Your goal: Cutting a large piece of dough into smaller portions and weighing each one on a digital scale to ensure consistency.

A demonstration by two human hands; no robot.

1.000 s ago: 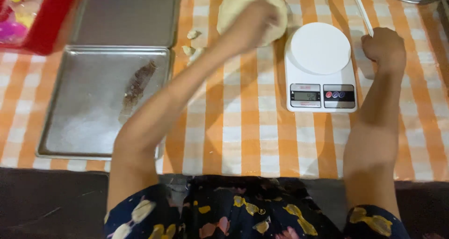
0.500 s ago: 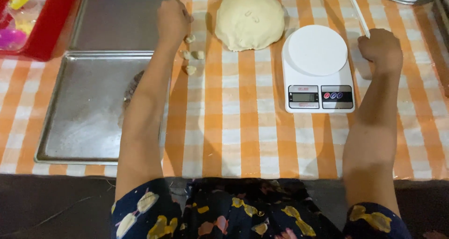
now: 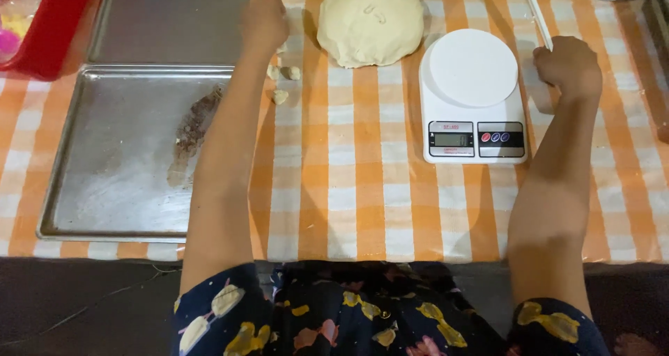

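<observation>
As left hand point(image 3: 263, 21) fists, dough point(image 3: 371, 21) beside.

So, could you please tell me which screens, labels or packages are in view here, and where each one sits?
Display screen: small grey-green rectangle, front left of the white kitchen scale, right of the dough ball.
Button panel: dark rectangle beside the screen, with one red and two blue round buttons.
Packages: bright yellow and pink items in the red bin, far left corner; too cut off to tell more.
</observation>
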